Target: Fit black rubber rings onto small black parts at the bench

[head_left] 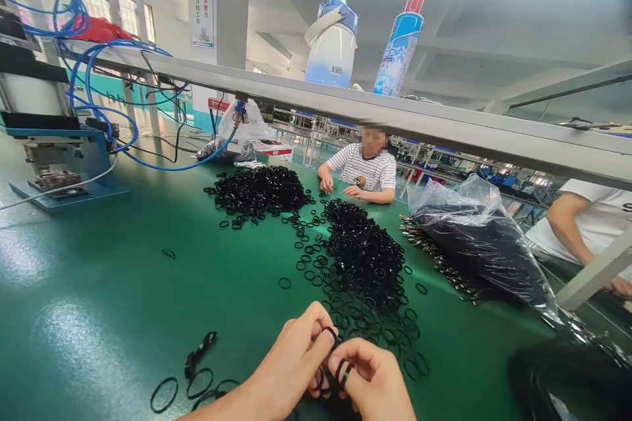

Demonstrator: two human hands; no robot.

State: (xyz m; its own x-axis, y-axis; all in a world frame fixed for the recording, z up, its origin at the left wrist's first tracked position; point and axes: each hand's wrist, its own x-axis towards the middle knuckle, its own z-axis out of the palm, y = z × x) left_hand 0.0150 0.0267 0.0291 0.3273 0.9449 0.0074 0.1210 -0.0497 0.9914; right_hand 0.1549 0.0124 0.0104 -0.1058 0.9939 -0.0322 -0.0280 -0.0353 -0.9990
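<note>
Basically, a few thin black rubber rings (332, 335) are pinched between the fingers of the left hand (291, 362) and the right hand (368, 375), low over the green table (99, 316), just in front of the big ring pile (363, 256). Being so slippery and small, one could easily be dropped among the loose rings nearby. No long axis is had by a ring; they're held roughly edge-on, partly hidden.

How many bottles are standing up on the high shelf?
2. A white and blue jug with a handle stands on the shelf, and a tall blue bottle with a red cap leans just right of it. More may be out of view.
</note>
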